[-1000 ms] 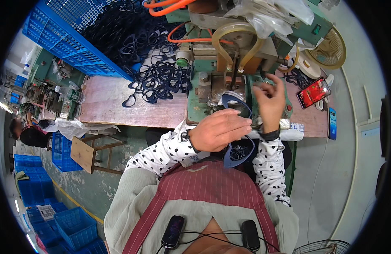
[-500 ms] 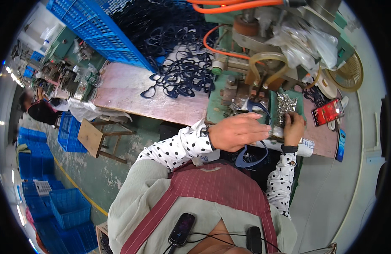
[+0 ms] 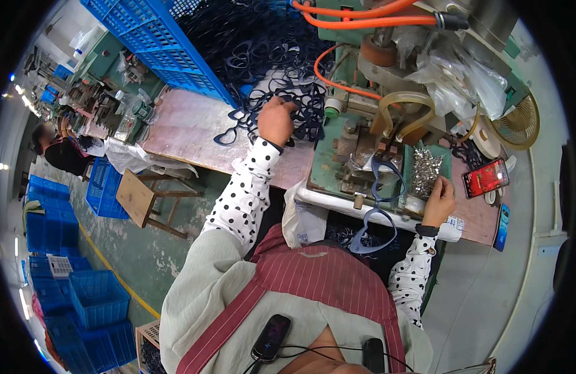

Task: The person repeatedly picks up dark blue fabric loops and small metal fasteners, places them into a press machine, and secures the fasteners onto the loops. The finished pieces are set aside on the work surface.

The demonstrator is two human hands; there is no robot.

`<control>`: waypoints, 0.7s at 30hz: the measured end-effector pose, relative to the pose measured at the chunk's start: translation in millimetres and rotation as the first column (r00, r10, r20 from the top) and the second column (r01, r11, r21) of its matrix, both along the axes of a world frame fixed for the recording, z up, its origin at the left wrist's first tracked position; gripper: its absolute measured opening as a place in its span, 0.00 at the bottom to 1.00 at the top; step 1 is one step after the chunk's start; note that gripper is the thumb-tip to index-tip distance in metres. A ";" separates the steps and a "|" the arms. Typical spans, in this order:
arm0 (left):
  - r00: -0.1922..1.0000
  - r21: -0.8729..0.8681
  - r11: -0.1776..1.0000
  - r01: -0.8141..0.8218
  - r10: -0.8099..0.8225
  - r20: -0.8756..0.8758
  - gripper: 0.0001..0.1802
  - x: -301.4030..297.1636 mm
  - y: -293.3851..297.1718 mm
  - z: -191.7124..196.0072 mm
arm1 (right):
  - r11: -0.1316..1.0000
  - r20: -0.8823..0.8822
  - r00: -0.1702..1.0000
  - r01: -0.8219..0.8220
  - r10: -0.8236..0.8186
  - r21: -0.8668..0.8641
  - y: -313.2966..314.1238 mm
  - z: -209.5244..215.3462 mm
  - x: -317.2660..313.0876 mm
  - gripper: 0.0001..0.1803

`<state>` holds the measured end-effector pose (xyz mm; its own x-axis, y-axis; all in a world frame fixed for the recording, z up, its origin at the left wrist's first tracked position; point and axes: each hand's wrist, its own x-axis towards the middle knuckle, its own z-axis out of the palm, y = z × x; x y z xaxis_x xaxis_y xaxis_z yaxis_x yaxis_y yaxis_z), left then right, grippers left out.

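My left hand (image 3: 277, 121) is at the near edge of a loose pile of dark blue eyeglass frames (image 3: 300, 93). Its fingers are curled down and together, and what they grip is hidden. One blue eyeglass frame (image 3: 374, 232) sits at the machine's clamp, one rim up by the jaws and the other hanging below the bench edge; neither hand touches it. A green tray (image 3: 447, 163) beside the clamp holds small shiny metal parts (image 3: 427, 163). Over the tray's near corner is my right hand (image 3: 440, 202), thumb and fingertips pinched together; anything between them is too small to make out.
The green press (image 3: 328, 146) with orange hoses (image 3: 375, 22) and plastic bags (image 3: 459, 78) stands ahead. A blue crate (image 3: 169, 53) is tipped at the back. Phones (image 3: 485, 177) lie on the right. To the left are a wooden stool (image 3: 138, 199), stacked blue crates (image 3: 98, 299) and a distant person.
My left hand has left the machine and reached forward-left to the pile, uncovering the eyeglass frame at the clamp. My right hand has shifted slightly toward me and stays at the tray.
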<state>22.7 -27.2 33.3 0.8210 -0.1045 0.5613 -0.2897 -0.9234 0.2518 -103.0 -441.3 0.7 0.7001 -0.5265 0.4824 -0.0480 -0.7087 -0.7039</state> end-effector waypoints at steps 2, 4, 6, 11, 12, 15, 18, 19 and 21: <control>0.989 -0.054 0.989 -0.141 0.142 0.026 0.12 5.3 -1.7 2.3 | 0.999 -0.019 1.000 0.019 -0.019 0.034 0.5 -2.0 -1.6 0.09; 0.994 -0.017 0.996 -0.089 0.090 0.062 0.11 8.5 -10.7 4.5 | 0.999 -0.037 0.999 0.023 -0.021 0.037 -0.5 -1.3 -2.4 0.09; 0.988 0.035 0.987 0.155 -0.155 -0.017 0.12 10.9 -7.6 -19.3 | 1.000 -0.012 1.000 0.008 -0.008 0.023 2.7 1.7 1.1 0.09; 0.949 0.277 0.912 0.301 -0.258 -0.181 0.27 -21.1 -6.6 -6.6 | 1.000 -0.024 1.000 -0.009 0.010 0.021 -4.9 -7.0 -1.5 0.09; 0.919 0.254 0.883 0.393 -0.378 -0.108 0.28 -24.8 3.6 -7.5 | 0.997 -0.048 0.999 0.006 -0.003 0.077 -5.8 -5.4 -3.2 0.08; 0.873 0.352 0.805 0.478 -0.478 -0.091 0.30 -31.8 49.4 -22.6 | 0.992 -0.058 0.998 -0.010 0.017 0.129 2.7 4.2 -0.7 0.07; 0.846 0.433 0.752 0.497 -0.531 -0.051 0.22 -31.7 68.3 -32.8 | 0.992 0.033 0.994 -0.102 0.100 0.070 7.3 17.1 2.8 0.06; 0.834 0.454 0.733 0.506 -0.550 -0.043 0.21 -31.9 66.8 -30.4 | 0.975 0.061 0.988 -0.152 0.144 0.160 18.0 27.6 3.4 0.06; 0.803 0.486 0.681 0.548 -0.592 -0.076 0.20 -27.2 65.2 -29.5 | 0.910 0.138 0.957 -0.286 0.255 0.300 38.1 48.0 1.8 0.07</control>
